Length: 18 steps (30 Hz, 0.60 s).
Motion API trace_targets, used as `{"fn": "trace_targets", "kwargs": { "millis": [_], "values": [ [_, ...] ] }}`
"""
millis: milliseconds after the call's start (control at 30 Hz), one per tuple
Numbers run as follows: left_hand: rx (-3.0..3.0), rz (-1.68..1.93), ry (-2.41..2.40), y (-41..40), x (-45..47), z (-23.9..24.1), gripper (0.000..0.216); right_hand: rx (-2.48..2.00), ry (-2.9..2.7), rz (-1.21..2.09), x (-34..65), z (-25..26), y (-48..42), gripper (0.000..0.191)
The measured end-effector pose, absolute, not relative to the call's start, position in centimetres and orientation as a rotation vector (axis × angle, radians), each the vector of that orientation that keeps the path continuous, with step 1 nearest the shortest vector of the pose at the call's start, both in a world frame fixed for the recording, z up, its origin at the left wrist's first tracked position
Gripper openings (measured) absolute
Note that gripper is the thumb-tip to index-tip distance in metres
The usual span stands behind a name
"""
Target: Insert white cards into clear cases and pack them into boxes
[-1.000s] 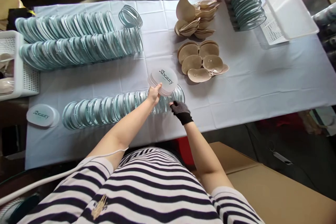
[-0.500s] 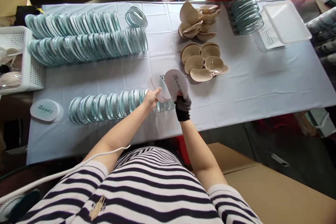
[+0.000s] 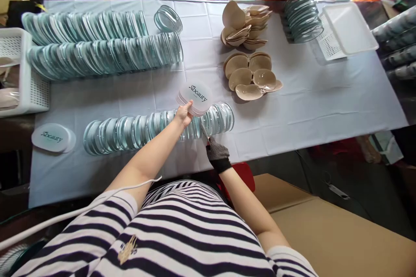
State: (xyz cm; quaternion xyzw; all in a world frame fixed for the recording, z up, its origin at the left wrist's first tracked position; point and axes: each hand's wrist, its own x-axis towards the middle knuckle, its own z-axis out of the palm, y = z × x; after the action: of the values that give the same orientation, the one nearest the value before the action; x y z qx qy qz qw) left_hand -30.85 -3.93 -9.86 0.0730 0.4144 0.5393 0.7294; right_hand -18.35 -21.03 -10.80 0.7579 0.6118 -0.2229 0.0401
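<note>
My left hand (image 3: 184, 114) grips a stack of oval printed cards (image 3: 196, 96) marked "beauty", thumb on top, above the front row of clear plastic cases (image 3: 139, 130). In a dark, patterned fingerless glove, my right hand (image 3: 217, 154) pinches one card (image 3: 204, 131) held edge-on at the row, between two of the cases. Whether the card is inside a case or only beside one, I cannot tell. A further pile of the same cards (image 3: 52, 137) lies at the table's left.
Two long rows of cases (image 3: 107, 58) stand at the back left, a loose case (image 3: 167, 19) beside them. Beige bra cups (image 3: 248, 75) lie mid-table. A white basket (image 3: 40, 91) stands left, another stack of cases (image 3: 303, 17) and a white tray (image 3: 352, 28) back right. A co-worker's hand shows top right.
My right hand has moved down and slightly left, bringing a card from beside the stack to the front row. The left hand's stack has shifted slightly left. A co-worker's hand has appeared top right.
</note>
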Motion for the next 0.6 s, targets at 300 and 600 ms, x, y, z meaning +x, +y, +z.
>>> {"fn": "trace_targets", "kwargs": {
  "millis": [300, 600],
  "values": [
    [0.133, 1.166, 0.898, -4.1, -31.1, -9.9, 0.032, 2.453, 1.974, -0.697, -18.2, -11.2, -19.0, 0.032],
    [0.131, 1.163, 0.898, -4.4, -31.3, -10.2, 0.024, 2.415, 1.919, -0.943, -19.3, -13.3, -15.7, 0.024]
  ]
}}
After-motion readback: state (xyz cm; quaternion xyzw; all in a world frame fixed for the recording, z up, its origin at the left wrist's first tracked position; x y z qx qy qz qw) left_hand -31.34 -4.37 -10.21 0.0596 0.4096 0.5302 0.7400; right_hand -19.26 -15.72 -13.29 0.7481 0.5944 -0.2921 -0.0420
